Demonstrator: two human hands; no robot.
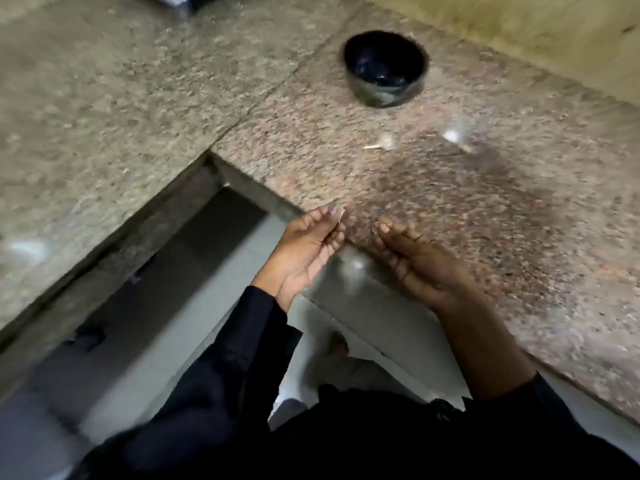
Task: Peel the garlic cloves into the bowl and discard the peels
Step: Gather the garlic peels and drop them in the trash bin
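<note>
A dark bowl (385, 68) stands on the granite counter (450, 202) at the back. In front of it lie a garlic clove (382, 142) and, further right, a blurred white clove (452, 136). My left hand (308, 251) hovers at the counter's front corner, palm turned inward, and pinches a thin pale garlic peel (339, 215) at its fingertips. My right hand (415, 261) is beside it over the counter edge, fingers relaxed and slightly bent, holding nothing I can see. The frame is motion-blurred.
A second stone slab (121, 98) meets the counter at a seam on the left. Below the corner a dark gap and pale floor (156, 323) show. My dark sleeves fill the bottom of the view.
</note>
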